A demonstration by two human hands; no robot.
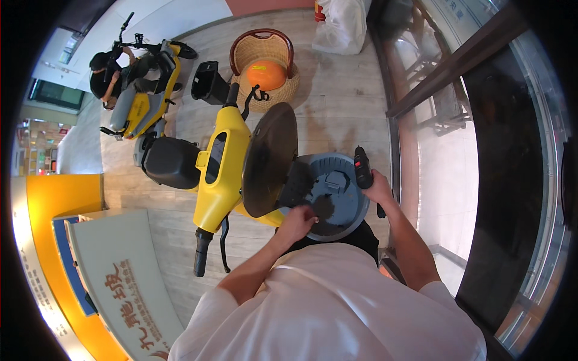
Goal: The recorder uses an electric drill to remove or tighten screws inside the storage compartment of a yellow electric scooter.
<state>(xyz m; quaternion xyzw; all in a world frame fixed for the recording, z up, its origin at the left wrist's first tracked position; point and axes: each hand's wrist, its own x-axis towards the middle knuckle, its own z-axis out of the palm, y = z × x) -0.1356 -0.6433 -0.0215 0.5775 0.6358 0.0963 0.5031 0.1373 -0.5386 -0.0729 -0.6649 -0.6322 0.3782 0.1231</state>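
Note:
My right hand (379,189) is wrapped round a black cordless drill (362,168) with red marks, held at the right rim of a round grey tub (356,218). On the near left side of the tub, my left hand (295,224) has its fingers curled into a pinch. Whatever it pinches, if anything, is too small to make out. A dark round lid (271,162) stands raised along the tub's left side. Inside the tub are a moulded block (336,180) and a dark patch. Just left of the lid is a yellow scooter (220,180) with black handlebar grips.
A wicker chair (289,90) holds an orange helmet (266,75), with a black bin (209,83) beside it. Far left, a person (111,78) is at a second yellow scooter (144,111). A white counter (129,259) stands at the lower left; glass doors (442,162) line the right.

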